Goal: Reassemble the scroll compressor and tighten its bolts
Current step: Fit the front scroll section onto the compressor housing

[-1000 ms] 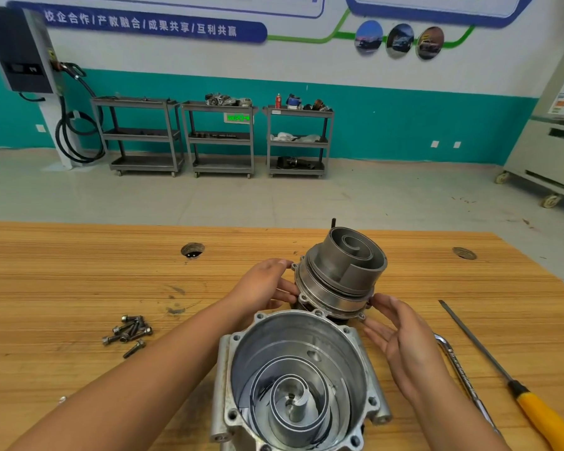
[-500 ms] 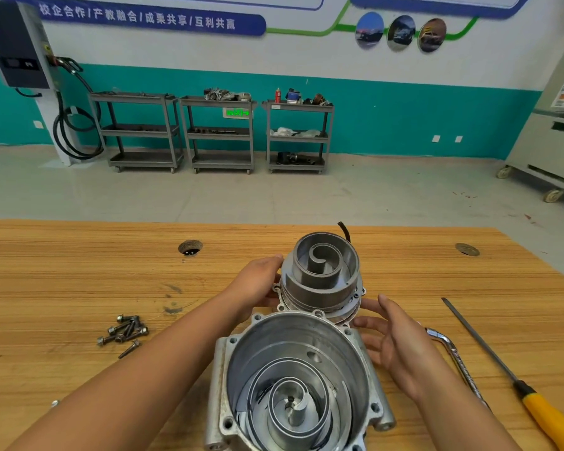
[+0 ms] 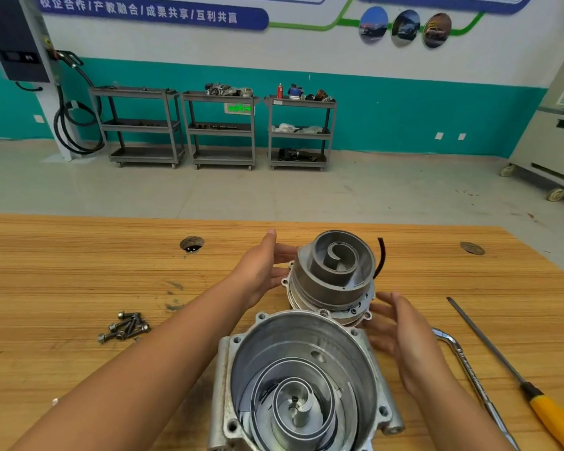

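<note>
- Head cam: our left grip (image 3: 261, 271) and right grip (image 3: 404, 340) flank the scroll half (image 3: 334, 275), fingers straight, not clenched.
- Housing (image 3: 306, 336) unmated, bolts (image 3: 126, 325) loose on counter (image 3: 79, 271): most work's left.

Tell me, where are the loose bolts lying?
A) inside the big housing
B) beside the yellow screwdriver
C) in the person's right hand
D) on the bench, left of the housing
D: the bolts lie in a small heap on the wood, well to the left of the housing.
</note>
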Action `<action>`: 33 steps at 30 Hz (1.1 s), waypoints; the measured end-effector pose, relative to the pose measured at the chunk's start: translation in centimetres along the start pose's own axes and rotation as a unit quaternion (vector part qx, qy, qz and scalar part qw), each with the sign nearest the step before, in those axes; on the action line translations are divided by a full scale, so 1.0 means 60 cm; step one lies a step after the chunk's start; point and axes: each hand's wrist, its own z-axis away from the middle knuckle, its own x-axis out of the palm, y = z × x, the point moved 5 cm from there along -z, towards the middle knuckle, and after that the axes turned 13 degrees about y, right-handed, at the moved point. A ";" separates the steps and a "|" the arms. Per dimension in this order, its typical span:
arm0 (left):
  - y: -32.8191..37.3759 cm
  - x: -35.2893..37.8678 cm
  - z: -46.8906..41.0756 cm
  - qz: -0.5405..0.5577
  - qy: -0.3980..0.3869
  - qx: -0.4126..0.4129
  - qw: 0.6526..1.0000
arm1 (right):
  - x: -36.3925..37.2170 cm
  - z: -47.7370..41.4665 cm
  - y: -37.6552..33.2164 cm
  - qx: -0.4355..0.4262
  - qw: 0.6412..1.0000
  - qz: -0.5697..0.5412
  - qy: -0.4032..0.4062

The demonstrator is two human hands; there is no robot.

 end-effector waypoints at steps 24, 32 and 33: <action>-0.032 -0.008 0.026 -0.023 -0.016 -0.075 0.997 | 0.004 0.046 0.028 0.105 0.990 -0.066 -0.064; -0.030 -0.021 0.021 0.032 0.011 -0.079 0.996 | 0.006 0.027 0.031 0.084 0.994 0.003 -0.064; -0.029 -0.019 0.021 0.034 0.008 -0.077 0.996 | 0.004 0.019 0.029 0.072 0.996 0.019 -0.051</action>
